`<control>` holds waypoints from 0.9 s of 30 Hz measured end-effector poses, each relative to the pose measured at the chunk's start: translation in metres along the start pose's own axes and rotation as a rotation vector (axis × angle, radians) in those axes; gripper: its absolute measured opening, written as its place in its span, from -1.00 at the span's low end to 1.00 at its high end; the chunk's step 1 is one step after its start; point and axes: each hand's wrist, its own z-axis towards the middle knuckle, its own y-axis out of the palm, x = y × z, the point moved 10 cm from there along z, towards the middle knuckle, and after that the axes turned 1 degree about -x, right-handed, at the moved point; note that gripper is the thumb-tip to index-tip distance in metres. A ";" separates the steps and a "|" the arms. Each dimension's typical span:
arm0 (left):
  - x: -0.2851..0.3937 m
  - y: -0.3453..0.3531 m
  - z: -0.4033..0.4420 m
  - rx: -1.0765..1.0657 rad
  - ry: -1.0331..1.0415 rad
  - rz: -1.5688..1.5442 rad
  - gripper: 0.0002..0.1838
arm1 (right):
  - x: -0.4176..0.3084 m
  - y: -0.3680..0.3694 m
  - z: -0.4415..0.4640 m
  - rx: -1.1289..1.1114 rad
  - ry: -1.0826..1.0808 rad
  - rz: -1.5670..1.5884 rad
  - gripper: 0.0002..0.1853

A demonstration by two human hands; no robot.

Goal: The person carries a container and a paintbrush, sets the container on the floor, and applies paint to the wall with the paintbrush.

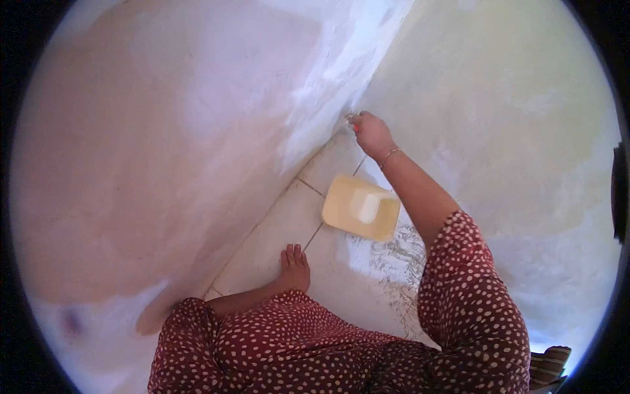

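Observation:
My right hand [375, 136], a bracelet at its wrist, reaches into the corner where the two walls and the floor meet. Its fingers are closed round a small item with a reddish part and a pale end, mostly hidden by the hand. Below that hand, a pale yellow plastic tub [335, 205] sits on the tiled floor, with something whitish inside. Lower down, my left hand [295, 268] rests at the edge of the dotted skirt over my knee, fingers stretched forward and holding nothing.
A patchy whitish wall [177, 157] rises on the left, another wall [505, 125] on the right. Dark smudges [400, 253] mark the floor tiles beside the tub. A brown striped item [550, 365] is at the lower right.

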 end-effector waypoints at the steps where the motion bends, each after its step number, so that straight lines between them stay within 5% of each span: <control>1: 0.000 0.000 0.000 -0.009 0.003 -0.030 -0.43 | -0.006 -0.021 0.000 0.032 -0.025 0.008 -0.80; 8: 0.000 0.000 -0.002 0.012 -0.030 -0.055 -0.42 | -0.049 -0.163 -0.045 0.444 -0.007 -0.069 -0.88; 14: -0.001 0.003 0.004 0.057 -0.020 -0.021 -0.44 | -0.006 -0.011 -0.025 -0.008 0.000 -0.034 -0.85; 17: 0.001 0.006 0.004 0.062 -0.014 0.048 -0.44 | -0.002 -0.039 -0.018 0.018 -0.028 -0.077 -0.86; 23: -0.001 0.011 0.014 0.130 0.001 -0.171 -0.44 | -0.060 -0.249 -0.015 0.470 -0.175 -0.138 -0.84; 27: 0.000 0.013 0.013 0.070 -0.007 -0.053 -0.44 | -0.089 -0.362 -0.031 0.862 -0.303 -0.395 -0.83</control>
